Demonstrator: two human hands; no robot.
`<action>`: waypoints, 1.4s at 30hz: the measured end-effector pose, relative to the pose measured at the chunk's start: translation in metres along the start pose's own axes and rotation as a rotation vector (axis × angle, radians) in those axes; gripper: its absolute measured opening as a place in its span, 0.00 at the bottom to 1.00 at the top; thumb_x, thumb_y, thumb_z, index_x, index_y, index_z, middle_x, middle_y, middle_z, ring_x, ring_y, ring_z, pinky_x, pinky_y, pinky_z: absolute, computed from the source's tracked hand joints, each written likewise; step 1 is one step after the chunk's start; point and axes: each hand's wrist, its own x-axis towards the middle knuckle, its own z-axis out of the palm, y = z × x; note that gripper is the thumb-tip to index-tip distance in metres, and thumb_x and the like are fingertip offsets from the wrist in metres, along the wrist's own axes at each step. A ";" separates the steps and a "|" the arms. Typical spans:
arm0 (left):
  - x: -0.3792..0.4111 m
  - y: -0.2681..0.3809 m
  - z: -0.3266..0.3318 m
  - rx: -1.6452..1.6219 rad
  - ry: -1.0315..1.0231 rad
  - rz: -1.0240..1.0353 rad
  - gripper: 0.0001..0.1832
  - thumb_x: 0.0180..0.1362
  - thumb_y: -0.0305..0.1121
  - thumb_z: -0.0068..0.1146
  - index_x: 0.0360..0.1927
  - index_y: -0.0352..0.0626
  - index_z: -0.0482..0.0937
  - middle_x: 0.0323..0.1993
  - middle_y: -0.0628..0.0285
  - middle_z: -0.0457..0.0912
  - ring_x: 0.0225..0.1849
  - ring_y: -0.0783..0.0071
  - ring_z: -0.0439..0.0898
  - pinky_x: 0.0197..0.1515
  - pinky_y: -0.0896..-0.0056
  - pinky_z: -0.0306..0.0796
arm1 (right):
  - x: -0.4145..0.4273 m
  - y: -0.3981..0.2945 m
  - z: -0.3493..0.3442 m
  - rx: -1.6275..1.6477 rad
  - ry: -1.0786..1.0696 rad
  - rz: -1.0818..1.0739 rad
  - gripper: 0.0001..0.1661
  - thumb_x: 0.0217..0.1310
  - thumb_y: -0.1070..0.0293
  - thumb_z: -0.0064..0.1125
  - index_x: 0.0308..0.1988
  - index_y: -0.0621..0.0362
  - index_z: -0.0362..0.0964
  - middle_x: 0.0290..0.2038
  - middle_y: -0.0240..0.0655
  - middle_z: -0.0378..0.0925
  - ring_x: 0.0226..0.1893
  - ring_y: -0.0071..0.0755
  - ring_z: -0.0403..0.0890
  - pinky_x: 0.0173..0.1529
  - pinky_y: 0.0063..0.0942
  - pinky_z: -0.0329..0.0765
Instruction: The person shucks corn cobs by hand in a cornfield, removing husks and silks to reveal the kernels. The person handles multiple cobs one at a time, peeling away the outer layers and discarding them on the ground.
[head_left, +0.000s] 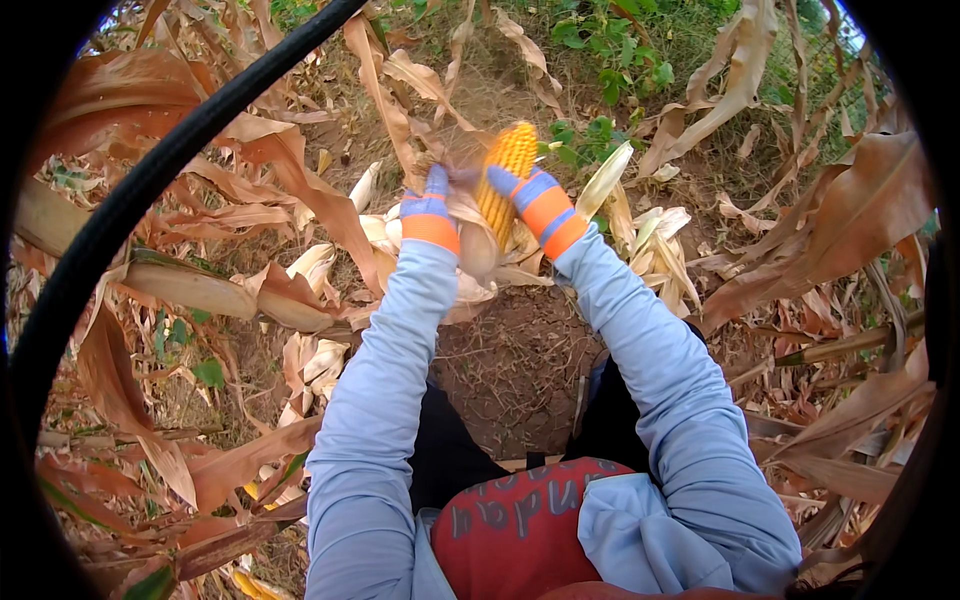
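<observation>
My right hand (541, 202), in an orange and purple glove, is closed around the right side of a yellow ear of corn (498, 196). The ear stands tilted, its tip pointing away from me and its kernels bare. Left of it, my left hand (431, 210), gloved alike, has its fingers at a dry stalk and blurred husk leaves, and what it grips cannot be made out. Pale corn husks (478, 244) hang and lie between and below both hands. The lower end of the ear sits among these husks.
Dry corn leaves (315, 202) arch in from the left, and more leaves (840, 217) reach in from the right. Loose husks (664, 251) lie right of my right hand. A black cable or strap (157, 157) crosses the upper left. Bare soil (517, 367) shows between my legs, and green weeds (615, 60) grow ahead.
</observation>
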 end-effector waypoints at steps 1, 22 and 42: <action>0.005 0.000 -0.006 -0.027 -0.050 -0.099 0.14 0.49 0.32 0.56 0.38 0.36 0.72 0.31 0.62 0.75 0.31 0.75 0.73 0.33 0.78 0.67 | 0.002 -0.001 -0.006 0.113 0.089 0.067 0.23 0.49 0.56 0.55 0.41 0.62 0.67 0.34 0.36 0.73 0.34 0.29 0.73 0.41 0.27 0.69; 0.001 -0.011 -0.010 0.856 -0.287 0.345 0.37 0.41 0.32 0.63 0.54 0.36 0.57 0.47 0.52 0.67 0.45 0.66 0.70 0.48 0.69 0.64 | 0.005 -0.061 -0.072 -0.143 0.609 -0.284 0.23 0.41 0.62 0.65 0.36 0.62 0.64 0.29 0.33 0.73 0.26 0.27 0.74 0.30 0.25 0.71; -0.001 -0.017 0.013 0.029 0.091 -0.179 0.23 0.42 0.27 0.62 0.43 0.42 0.65 0.34 0.61 0.73 0.33 0.67 0.75 0.34 0.65 0.73 | -0.021 0.023 0.006 -0.461 -0.207 -0.164 0.37 0.44 0.67 0.61 0.53 0.67 0.51 0.41 0.39 0.71 0.42 0.27 0.71 0.47 0.21 0.67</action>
